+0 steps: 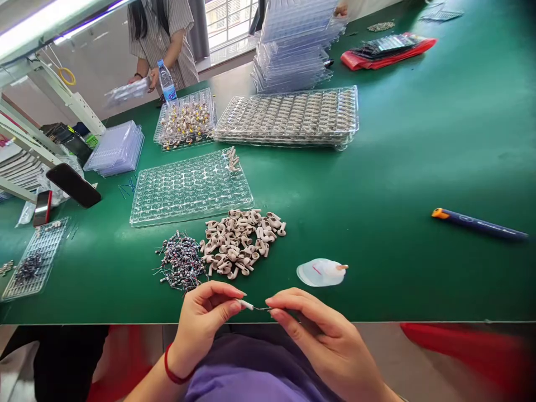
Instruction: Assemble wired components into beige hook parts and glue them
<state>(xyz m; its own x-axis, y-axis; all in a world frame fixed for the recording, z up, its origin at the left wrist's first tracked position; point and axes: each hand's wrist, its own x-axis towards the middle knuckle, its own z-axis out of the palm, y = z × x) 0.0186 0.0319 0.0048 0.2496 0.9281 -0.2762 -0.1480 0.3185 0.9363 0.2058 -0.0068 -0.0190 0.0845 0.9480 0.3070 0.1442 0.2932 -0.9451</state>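
Note:
Near the table's front edge, my left hand point(211, 310) pinches a pale earbud shell point(246, 305), its stem pointing right. My right hand point(312, 324) pinches a thin dark wired part point(263, 309), whose end meets the tip of the stem; whether it is inside cannot be made out. Just beyond my hands lies a heap of beige earbud shells point(238, 245). Left of it is a pile of small wired components point(183, 261). A squat translucent bottle point(319, 272) with a brownish tip lies beyond my right hand.
Behind the heaps is a clear moulded tray point(188, 187) with a few shells in one corner. Filled trays point(288, 117) and tall stacked trays point(293, 44) stand farther back. A blue pen-like tool point(481, 223) lies right, a phone point(74, 184) left. Across the table stands a person point(163, 39).

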